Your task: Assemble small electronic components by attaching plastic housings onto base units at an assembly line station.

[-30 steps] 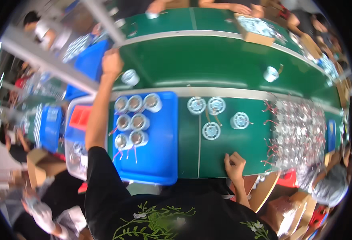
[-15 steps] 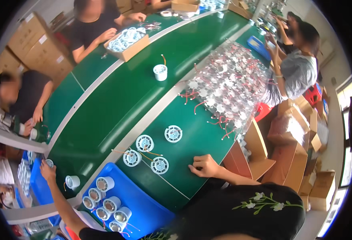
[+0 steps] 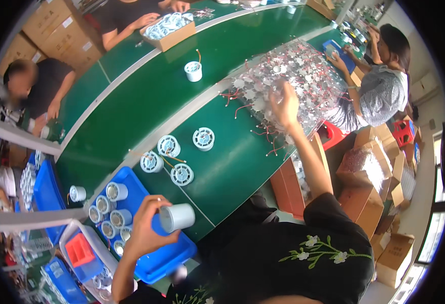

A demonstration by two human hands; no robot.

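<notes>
In my left hand [image 3: 144, 230] is a white cylindrical motor housing [image 3: 184, 216], tipped on its side above the blue tray [image 3: 174, 258], with fingers and thumb around one end. My right hand [image 3: 286, 107] is over the pile of small white parts with red wires [image 3: 303, 76]; its fingers look apart but are slightly blurred, and I see nothing held. Several white housings [image 3: 117, 191] stand in the tray, partly hidden by my left hand. Several slotted round white housings [image 3: 182, 174], some with orange-brown wires, sit on the green bench [image 3: 222, 162].
A metal rail [image 3: 156, 136] divides the bench from the green belt [image 3: 136, 106], which carries a housing [image 3: 193, 71] and another [image 3: 77, 193] near the left. Open cardboard boxes [image 3: 351, 210] stand right. Co-workers sit across the belt and at far right [image 3: 384, 96].
My left hand has come from the far left over the tray with a housing. My right hand has gone from the bench's near edge up to the pile. The view has shifted.
</notes>
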